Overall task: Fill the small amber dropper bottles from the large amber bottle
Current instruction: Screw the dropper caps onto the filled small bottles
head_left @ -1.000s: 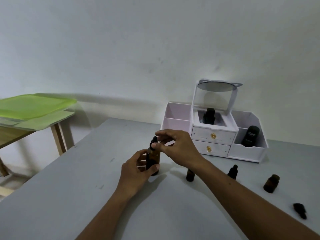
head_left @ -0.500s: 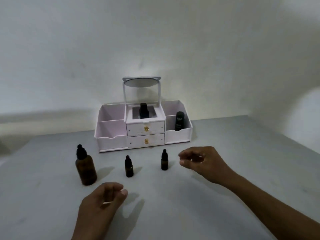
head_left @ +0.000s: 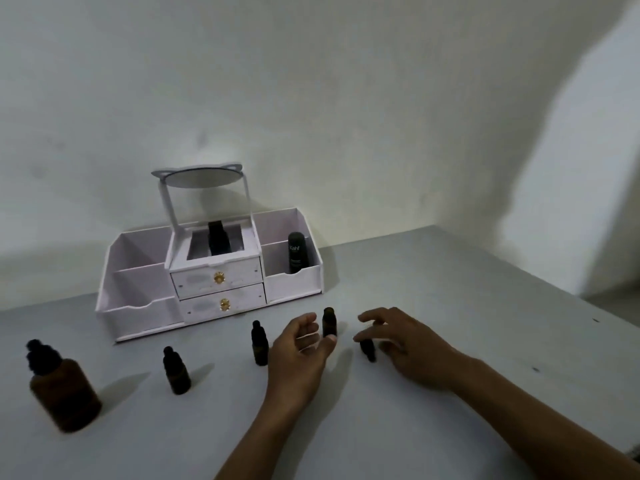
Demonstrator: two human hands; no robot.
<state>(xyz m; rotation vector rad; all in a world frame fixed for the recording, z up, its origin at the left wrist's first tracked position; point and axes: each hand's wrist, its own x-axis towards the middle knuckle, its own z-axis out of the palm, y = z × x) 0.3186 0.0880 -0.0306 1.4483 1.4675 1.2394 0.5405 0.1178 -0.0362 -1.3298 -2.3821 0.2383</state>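
While the large amber bottle (head_left: 64, 393) stands far left on the grey table (head_left: 433, 306), two capped dropper bottles (head_left: 176, 372) separate it from the hands. Since half a second ago, both have advanced: the left hand (head_left: 299, 355) cups, unclenched, beside an uncapped small bottle (head_left: 329, 322); the right hand (head_left: 401, 344) pinches a dropper cap (head_left: 367, 349).

The left hand (head_left: 300, 351) curls, not closed, beside an uncapped small bottle (head_left: 329, 321); the right hand (head_left: 403, 344) covers a dropper cap (head_left: 367, 349).
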